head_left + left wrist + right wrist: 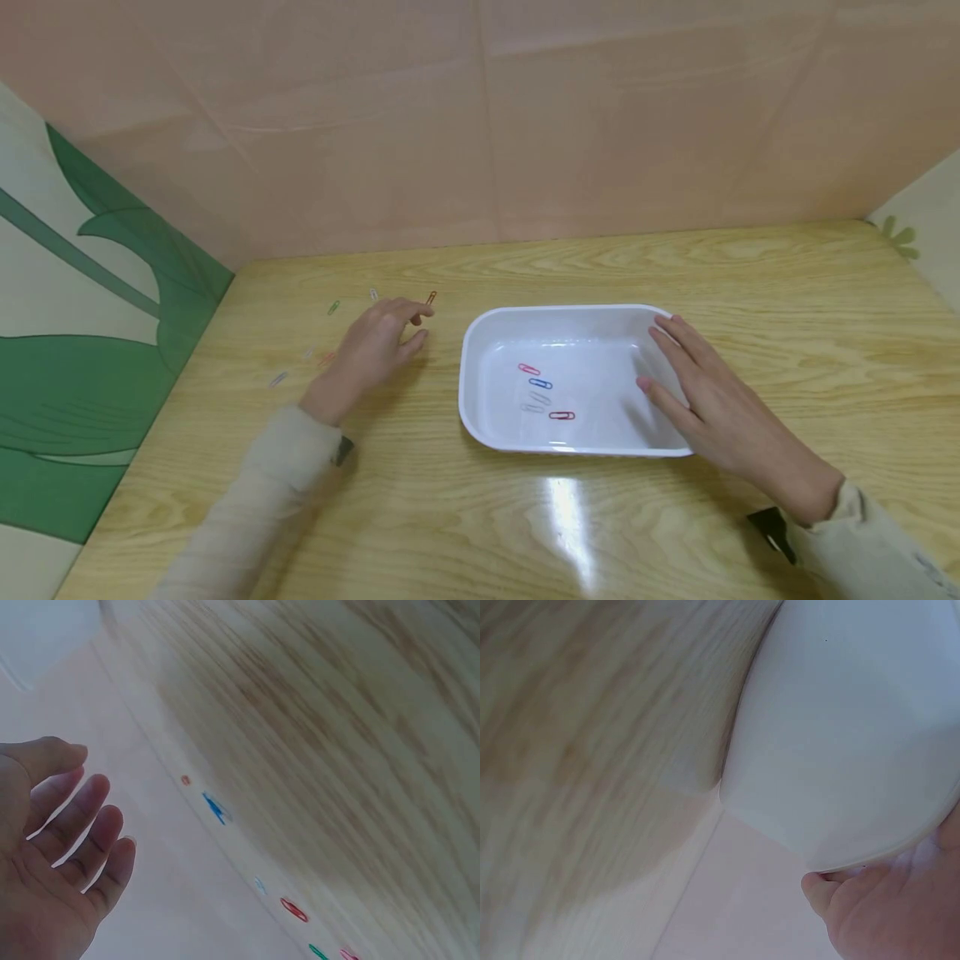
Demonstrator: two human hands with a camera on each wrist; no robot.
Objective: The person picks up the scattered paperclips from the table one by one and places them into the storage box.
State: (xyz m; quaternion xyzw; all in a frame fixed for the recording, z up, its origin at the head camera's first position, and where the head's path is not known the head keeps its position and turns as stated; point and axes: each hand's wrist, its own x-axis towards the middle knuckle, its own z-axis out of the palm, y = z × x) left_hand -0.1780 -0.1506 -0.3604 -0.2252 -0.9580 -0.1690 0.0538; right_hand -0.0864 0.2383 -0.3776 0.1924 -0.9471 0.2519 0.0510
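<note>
Left hand (375,343), fingers apart, hovers near a reddish paperclip (432,297); right hand (716,404), thumb and fingers apart, touches the white tray (600,375)

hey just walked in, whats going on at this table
A person is working with paper clips and a white tray. Their right hand rests on the tray's right side, while the left hand hovers near an orange-red clip, with nothing seen between its fingers. A pink clip, a blue clip, a red clip and some pale ones lie in the tray. Others, including a green clip, lie on the table.
</note>
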